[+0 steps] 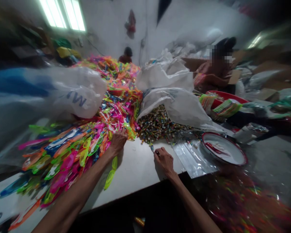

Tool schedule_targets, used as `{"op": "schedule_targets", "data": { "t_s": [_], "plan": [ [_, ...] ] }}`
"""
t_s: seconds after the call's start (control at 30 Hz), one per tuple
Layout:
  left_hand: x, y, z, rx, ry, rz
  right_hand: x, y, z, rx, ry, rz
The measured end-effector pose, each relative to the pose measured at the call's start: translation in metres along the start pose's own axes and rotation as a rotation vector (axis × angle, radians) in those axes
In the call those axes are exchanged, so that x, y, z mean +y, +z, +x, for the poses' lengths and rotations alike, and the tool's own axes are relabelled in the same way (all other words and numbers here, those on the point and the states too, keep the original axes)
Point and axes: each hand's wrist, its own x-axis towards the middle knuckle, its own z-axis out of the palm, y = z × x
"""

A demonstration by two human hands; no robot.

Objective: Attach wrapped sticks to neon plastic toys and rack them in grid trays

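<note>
My left hand (118, 140) is at the near edge of a big heap of bright translucent plastic pieces (72, 155), its fingers bent and pressed together; what they grip is hidden. Beside that wrist, a single yellow-green plastic piece (111, 174) with two rounded lobes lies on the white table (135, 168). My right hand (164, 159) rests low over the table, fingers closed in a pinch. At its fingertips is a small printed cylinder (152, 148). Just beyond it spreads a pile of similar short cylinders (160, 124), spilling from a white sack (179, 103).
Clear plastic bags (196, 158) lie right of my right hand, beside a red-rimmed white basin (224, 150) holding a red-and-white item. A bulging plastic sack (80, 90) stands at left. One co-worker (215, 71) sits at right; another person's head (128, 52) shows behind the heap.
</note>
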Motion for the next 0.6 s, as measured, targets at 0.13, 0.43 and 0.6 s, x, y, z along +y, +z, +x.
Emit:
{"op": "schedule_targets", "data": {
  "t_s": [0.13,0.43,0.6],
  "plan": [
    [0.032,-0.004,-0.04,-0.043,0.123,0.054,-0.001,0.002,-0.002,0.022,0.028,0.0],
    [0.055,0.013,-0.111,0.128,0.182,-0.112,-0.008,-0.006,-0.005,-0.091,0.039,-0.105],
    [0.011,-0.015,-0.066,0.087,-0.338,-0.166,-0.011,-0.008,-0.002,-0.154,0.027,-0.132]
  ]
}}
